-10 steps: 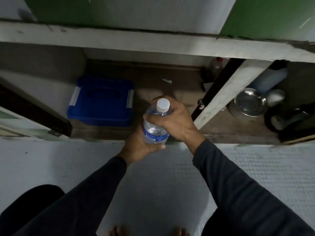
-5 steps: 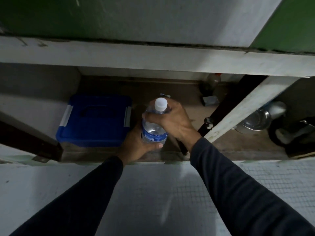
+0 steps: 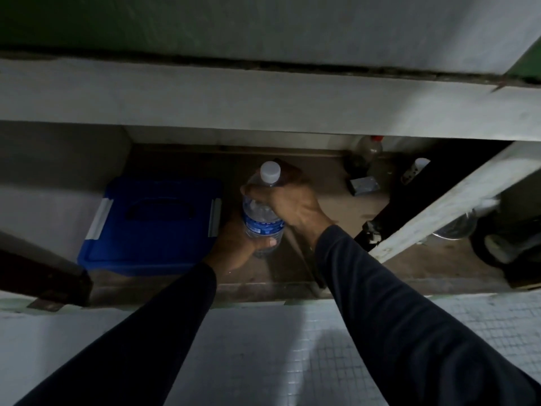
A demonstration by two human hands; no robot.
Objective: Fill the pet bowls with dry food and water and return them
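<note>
Capped water bottle [image 3: 261,212] gripped by both: left hand [image 3: 240,244] low, right hand [image 3: 292,206] near neck, over cabinet shelf [image 3: 336,206] beside blue box [image 3: 152,224]. Bowl filling unconfirmed; no filled bowls visible.

- i see a blue plastic box [image 3: 152,227] with a lid, pale side latches and a recessed handle, sitting at the left on the brown floor of the open cabinet [image 3: 336,265].
- at the back right of that cabinet floor stands a clear bottle with a red cap [image 3: 369,148], dim and partly hidden under the counter edge.
- near it lies a small grey box [image 3: 364,186], apart from the bottle.
- a pale cabinet door [image 3: 445,206] swings open at the right, its dark edge facing me.
- a pale concrete counter edge [image 3: 263,104] runs across above the opening.
- small white floor tiles [image 3: 468,323] fill the foreground.
</note>
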